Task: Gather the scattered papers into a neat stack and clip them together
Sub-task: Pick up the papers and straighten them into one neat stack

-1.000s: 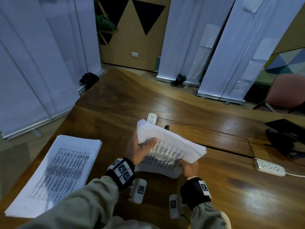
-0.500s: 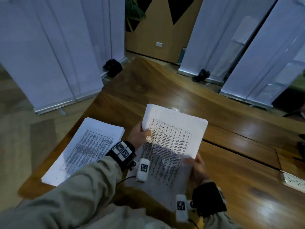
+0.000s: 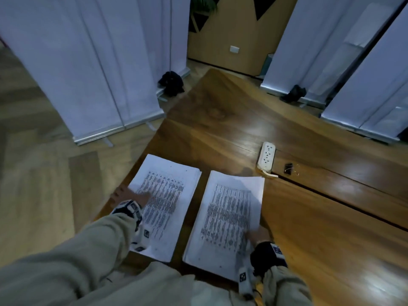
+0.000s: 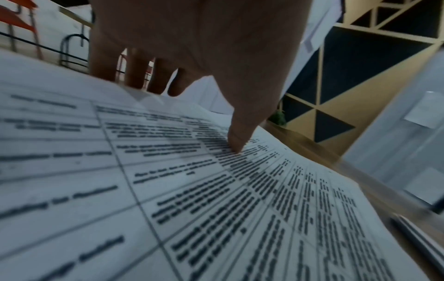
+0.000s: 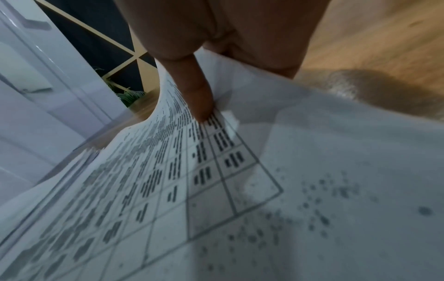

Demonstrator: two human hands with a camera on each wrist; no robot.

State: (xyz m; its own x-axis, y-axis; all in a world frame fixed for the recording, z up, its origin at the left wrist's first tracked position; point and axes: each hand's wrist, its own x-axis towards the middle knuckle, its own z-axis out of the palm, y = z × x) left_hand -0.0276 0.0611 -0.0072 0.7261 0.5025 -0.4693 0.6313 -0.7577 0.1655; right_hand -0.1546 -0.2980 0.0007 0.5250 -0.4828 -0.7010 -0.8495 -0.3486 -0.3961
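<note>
Two stacks of printed sheets lie side by side on the wooden table (image 3: 223, 131). My left hand (image 3: 131, 195) is at the left stack (image 3: 167, 202), at its left edge. Its thumb (image 4: 236, 144) presses on the top sheet, and its straight fingers (image 4: 134, 72) reach past the edge, tips hidden. My right hand (image 3: 255, 236) pinches the lower right edge of the right stack (image 3: 229, 217). There the thumb (image 5: 200, 102) lies on top and the sheets curl up around it, with the other fingers hidden beneath. A black binder clip (image 3: 288, 168) lies apart, further back and to the right.
A white power strip (image 3: 267, 157) lies just behind the right stack, beside a seam in the tabletop. The left stack sits close to the table's left edge, with floor beyond. White roll-up banners (image 3: 92, 69) stand around the table's far sides.
The stack I held up in both hands now lies on the table, to the right of the other one. My left hand has let go of it and moved onto the left stack.
</note>
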